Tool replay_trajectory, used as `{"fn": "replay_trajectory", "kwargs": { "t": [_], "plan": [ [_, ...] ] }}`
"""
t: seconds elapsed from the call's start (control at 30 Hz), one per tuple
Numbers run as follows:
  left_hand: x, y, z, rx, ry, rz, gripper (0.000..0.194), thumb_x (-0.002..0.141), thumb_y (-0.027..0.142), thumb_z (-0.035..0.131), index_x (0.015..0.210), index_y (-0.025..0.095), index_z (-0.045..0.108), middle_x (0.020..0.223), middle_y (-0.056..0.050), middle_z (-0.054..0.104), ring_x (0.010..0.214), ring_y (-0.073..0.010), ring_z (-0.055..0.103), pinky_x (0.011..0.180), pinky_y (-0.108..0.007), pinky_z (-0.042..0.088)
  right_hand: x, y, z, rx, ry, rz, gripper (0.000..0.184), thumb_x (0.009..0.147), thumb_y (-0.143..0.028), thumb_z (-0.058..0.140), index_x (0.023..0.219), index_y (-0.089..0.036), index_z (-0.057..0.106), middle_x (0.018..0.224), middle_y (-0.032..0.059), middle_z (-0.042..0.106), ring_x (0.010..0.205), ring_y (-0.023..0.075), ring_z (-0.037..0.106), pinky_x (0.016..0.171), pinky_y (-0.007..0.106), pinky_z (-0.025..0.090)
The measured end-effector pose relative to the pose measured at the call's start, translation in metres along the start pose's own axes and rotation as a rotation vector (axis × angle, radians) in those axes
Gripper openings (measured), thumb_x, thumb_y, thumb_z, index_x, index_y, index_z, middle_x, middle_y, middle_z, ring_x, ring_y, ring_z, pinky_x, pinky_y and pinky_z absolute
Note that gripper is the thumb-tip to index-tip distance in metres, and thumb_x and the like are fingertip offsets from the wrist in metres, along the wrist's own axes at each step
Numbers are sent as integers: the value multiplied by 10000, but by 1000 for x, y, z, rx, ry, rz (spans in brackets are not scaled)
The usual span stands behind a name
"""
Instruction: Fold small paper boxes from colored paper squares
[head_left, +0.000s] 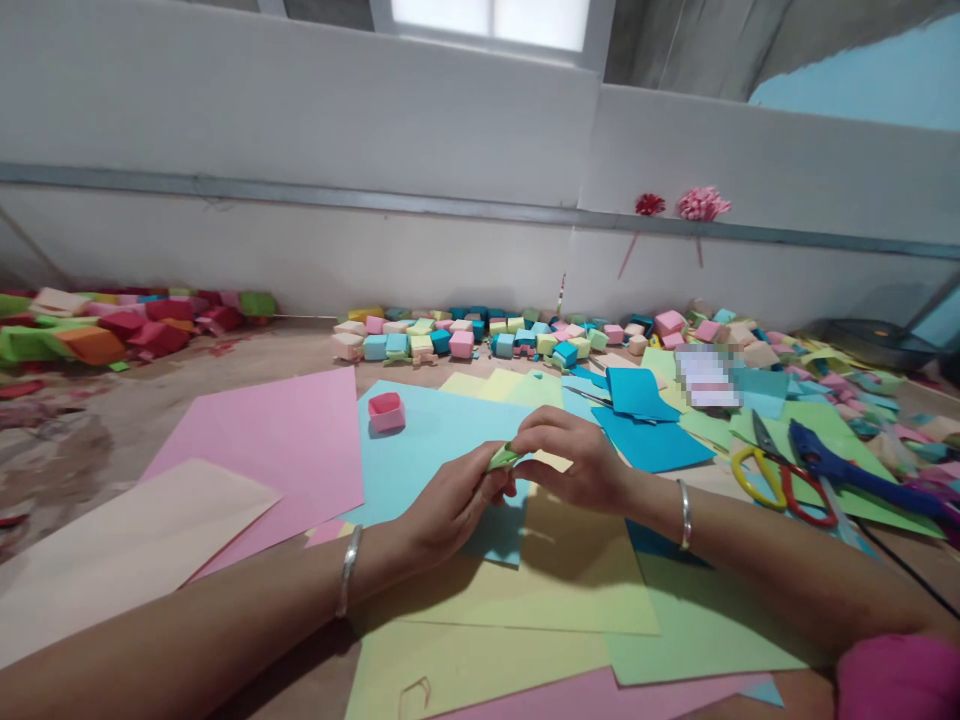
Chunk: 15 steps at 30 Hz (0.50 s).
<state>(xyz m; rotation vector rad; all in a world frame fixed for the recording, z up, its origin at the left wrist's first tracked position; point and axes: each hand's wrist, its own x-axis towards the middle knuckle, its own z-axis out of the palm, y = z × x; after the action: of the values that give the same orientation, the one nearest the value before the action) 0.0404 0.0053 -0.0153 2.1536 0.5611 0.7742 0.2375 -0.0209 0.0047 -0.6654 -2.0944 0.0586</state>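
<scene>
Over the middle of the table, my left hand [457, 500] and my right hand [570, 455] meet at a small folded piece of light green paper [503, 457]. My left hand pinches it between thumb and fingers. The right fingers are bent round its other side, and their tips are partly hidden. Beneath my hands lie a light blue sheet [442, 430] and a yellow sheet [577, 560]. A small pink open paper box [387, 412] stands on the blue sheet, beyond my left hand.
Pink paper [277, 440] and a peach sheet [112, 550] lie at left. Darker blue paper [652, 440], yellow-and-red scissors [784, 480] and a blue glue gun [862, 470] lie at right. Several small paper boxes [461, 345] line the wall. A red paper pile [154, 335] sits far left.
</scene>
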Motion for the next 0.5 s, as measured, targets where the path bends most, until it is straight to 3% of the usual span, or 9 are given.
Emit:
{"fn": "replay_trajectory", "kwargs": {
  "t": [0.13, 0.27, 0.5],
  "plan": [
    [1, -5, -2, 47, -21, 18, 292, 995, 344, 330, 820, 190, 507, 769, -11, 577, 691, -138, 525, 664, -269, 432, -1, 6, -2, -51, -46, 6, 68, 935, -213, 537, 909, -180, 592, 837, 63, 613, 786, 148, 578, 690, 272, 502],
    [2, -5, -3, 71, -44, 9, 291, 989, 341, 356, 804, 188, 520, 767, -13, 592, 684, -137, 527, 658, -264, 434, 1, 9, -5, -140, -97, -84, 122, 948, -211, 494, 845, -178, 551, 783, 66, 597, 742, 156, 547, 653, 277, 486],
    [3, -9, -4, -4, -54, -17, 287, 979, 354, 393, 874, 177, 593, 806, -33, 671, 709, -145, 613, 696, -273, 475, -8, 7, 4, -141, 68, -13, 121, 931, -141, 452, 870, -192, 544, 837, 72, 644, 805, 168, 603, 706, 306, 516]
  ]
}}
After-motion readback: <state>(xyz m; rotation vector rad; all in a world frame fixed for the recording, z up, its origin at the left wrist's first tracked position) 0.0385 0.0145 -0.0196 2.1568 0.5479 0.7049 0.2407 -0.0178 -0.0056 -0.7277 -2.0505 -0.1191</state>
